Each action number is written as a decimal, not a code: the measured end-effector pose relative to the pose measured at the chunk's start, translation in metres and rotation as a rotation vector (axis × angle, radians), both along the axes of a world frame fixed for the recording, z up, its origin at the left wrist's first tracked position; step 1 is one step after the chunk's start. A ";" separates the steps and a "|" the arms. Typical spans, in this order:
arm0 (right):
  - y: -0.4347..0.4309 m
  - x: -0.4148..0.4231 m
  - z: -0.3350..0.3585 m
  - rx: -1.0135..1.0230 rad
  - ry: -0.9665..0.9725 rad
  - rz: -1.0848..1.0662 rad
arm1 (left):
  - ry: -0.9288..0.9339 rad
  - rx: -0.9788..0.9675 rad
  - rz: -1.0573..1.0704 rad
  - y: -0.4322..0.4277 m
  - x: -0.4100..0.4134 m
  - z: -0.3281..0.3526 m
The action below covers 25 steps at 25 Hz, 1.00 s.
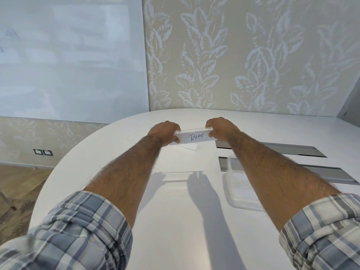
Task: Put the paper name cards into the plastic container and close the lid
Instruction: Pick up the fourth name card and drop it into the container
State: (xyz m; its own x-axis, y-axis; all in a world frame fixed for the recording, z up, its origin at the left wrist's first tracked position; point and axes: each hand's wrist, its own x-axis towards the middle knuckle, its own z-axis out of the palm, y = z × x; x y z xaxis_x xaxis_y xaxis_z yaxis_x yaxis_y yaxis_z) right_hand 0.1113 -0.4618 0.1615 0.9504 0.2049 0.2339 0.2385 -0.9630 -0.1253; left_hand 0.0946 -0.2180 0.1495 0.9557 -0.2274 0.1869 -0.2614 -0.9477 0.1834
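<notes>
1. Both arms reach out over the white table (136, 221). The left hand (165, 133) and right hand (222, 128) each pinch one end of a clear acrylic card stand (191, 146), held between them near the table's far edge.
2. The paper name card (195, 137), hand-lettered "BEAR", sits in the stand's upright face. The stand's foot appears just above or lightly on the table; contact cannot be judged.
3. The plastic container (241, 191) lies nearer the person, to the right, partly hidden under the right forearm. Whether its lid is on or off cannot be told; no cards can be made out in it.
4. Step in hand, as judged: retrieving a card, which is still in its holder.
5. Next move likely calls for one hand to steady the stand while the other slides the paper out, then carrying it to the container. The thin paper may bend or catch in the slot.
</notes>
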 end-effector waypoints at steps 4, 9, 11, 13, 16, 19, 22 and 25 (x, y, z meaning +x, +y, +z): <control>-0.071 -0.033 0.006 -0.034 -0.030 -0.013 | -0.007 -0.039 0.002 -0.071 -0.032 0.001; -0.146 -0.068 -0.005 -0.061 0.029 -0.052 | 0.025 -0.015 -0.057 -0.146 -0.057 -0.011; -0.170 -0.080 -0.010 -0.043 0.043 -0.091 | 0.020 0.011 -0.098 -0.172 -0.060 -0.012; -0.190 -0.090 -0.017 -0.051 0.058 -0.114 | 0.028 0.039 -0.123 -0.192 -0.064 -0.017; -0.208 -0.103 -0.029 -0.060 0.077 -0.124 | 0.075 0.018 -0.140 -0.212 -0.069 -0.031; -0.220 -0.110 -0.042 -0.052 0.114 -0.142 | 0.112 0.020 -0.155 -0.225 -0.073 -0.045; -0.231 -0.116 -0.054 -0.046 0.151 -0.147 | 0.127 0.036 -0.173 -0.236 -0.074 -0.052; -0.240 -0.118 -0.063 -0.028 0.153 -0.143 | 0.145 0.039 -0.163 -0.243 -0.074 -0.059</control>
State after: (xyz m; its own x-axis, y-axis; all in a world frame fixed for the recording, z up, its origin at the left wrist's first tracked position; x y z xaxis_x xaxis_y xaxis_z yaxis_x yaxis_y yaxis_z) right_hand -0.0064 -0.7017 0.0987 0.9943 0.0697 0.0812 0.0794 -0.9893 -0.1227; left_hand 0.0202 -0.4614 0.0903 0.9220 -0.3853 0.0378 -0.3850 -0.9022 0.1943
